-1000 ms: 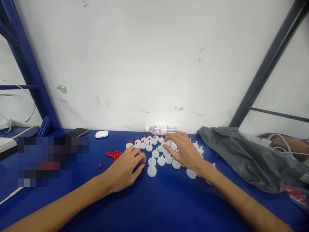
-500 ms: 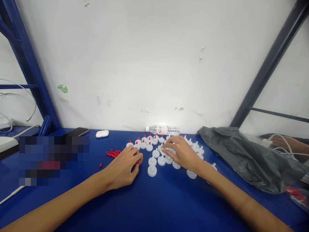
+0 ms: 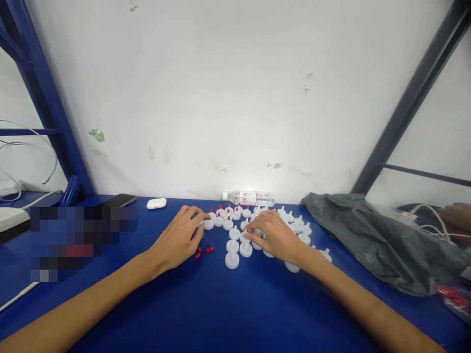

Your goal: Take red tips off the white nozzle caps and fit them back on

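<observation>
From my left hand (image 3: 178,239), fingers apart, loose red caps (image 3: 208,250) lie just right of the thumb; my right hand (image 3: 280,236) is by white nozzle lids (image 3: 246,249), its pinch unclear.

Bright glare low on the wall (image 3: 235,113); right edge blurry, stretched.

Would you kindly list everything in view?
Loose caps: at least four, red, centre left
Capped lids: several, white with red tips, centre
Bare lids: many, white, centre right
Bottle: one, clear, near wall
Case: one, white, back left
Phone: one, dark, back left
Sheet: one, grey, right
Packet: one, red and clear, far right
Cables: several, white, both sides
Posts: two, blue left, dark right
Table: one, blue, below
Wall: one, white, behind
Another person's hand: one, far right
Left hand: one, beside red caps
Right hand: one, over bare lids
</observation>
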`<state>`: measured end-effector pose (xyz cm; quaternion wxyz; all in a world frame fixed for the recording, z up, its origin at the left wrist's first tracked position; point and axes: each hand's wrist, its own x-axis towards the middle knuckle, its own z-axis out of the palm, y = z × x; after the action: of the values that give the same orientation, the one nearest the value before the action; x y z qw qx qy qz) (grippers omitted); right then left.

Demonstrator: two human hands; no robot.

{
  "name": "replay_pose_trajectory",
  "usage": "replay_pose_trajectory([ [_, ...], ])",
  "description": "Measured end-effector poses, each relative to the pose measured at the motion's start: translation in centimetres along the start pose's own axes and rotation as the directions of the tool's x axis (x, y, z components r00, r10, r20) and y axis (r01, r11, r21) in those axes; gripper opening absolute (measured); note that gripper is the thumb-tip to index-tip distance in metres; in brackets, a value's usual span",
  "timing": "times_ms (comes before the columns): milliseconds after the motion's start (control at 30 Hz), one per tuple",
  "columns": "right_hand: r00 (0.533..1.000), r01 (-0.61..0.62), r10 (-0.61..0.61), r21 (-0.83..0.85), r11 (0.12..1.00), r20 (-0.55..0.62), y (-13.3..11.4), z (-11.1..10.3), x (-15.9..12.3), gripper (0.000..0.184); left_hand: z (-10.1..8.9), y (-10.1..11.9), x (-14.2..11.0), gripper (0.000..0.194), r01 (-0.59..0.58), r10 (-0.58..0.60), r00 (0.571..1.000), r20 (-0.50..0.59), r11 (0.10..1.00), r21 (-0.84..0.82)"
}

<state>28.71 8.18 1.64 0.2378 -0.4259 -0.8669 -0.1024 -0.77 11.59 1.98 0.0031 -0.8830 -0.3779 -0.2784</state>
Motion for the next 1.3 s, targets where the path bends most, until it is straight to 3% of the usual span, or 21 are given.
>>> replay_pose_trajectory([
  [233,0.998,-0.036,0.036,-0.005,0.999,-0.056,-0.2,-0.4,-0.1,0.022,1.0,-1.5,0.4,0.04,0.0,-0.008,0.999,0.05,0.989,0.148],
  [567,0.981,0.057,-0.054,0.011,0.998,-0.185,-2.0,-1.0,0.1,0.018,0.4,0.0,1.0,0.012,-0.133,0.133,0.991,0.017,0.989,0.062],
  [733,0.986,0.115,-0.106,0.069,0.991,-0.131,-4.3,-1.2,0.1,0.058,0.3,2.1,0.0,0.012,-0.286,0.268,0.948,-0.174,0.955,-0.083],
  [800,0.977,0.166,-0.154,0.076,0.983,-0.146,-5.1,-1.2,0.1,0.053,0.5,2.7,-0.3,0.013,-0.323,0.296,0.932,-0.209,0.94,-0.11],
  [900,0.949,0.229,-0.21,0.053,0.972,-0.236,-5.7,-1.1,0.2,0.028,0.6,3.1,-0.5,0.013,-0.37,0.351,0.911,-0.218,0.927,-0.054],
  [1067,0.911,0.263,-0.241,0.021,0.964,-0.336,-5.6,-0.9,0.1,0.024,0.1,3.2,-0.1,0.015,-0.472,0.523,0.84,-0.147,0.836,0.279],
  [1200,0.91,0.291,-0.289,-0.038,0.956,-0.297,-5.2,-1.1,0.3,0.021,-0.2,3.8,0.0,0.022,-0.472,0.512,0.859,-0.022,0.807,0.356],
  [1300,0.893,0.312,-0.338,-0.135,0.941,-0.296,-5.1,-1.4,0.6,0.022,-0.1,4.6,0.0,0.031,-0.406,0.422,0.905,-0.05,0.894,0.19],
])
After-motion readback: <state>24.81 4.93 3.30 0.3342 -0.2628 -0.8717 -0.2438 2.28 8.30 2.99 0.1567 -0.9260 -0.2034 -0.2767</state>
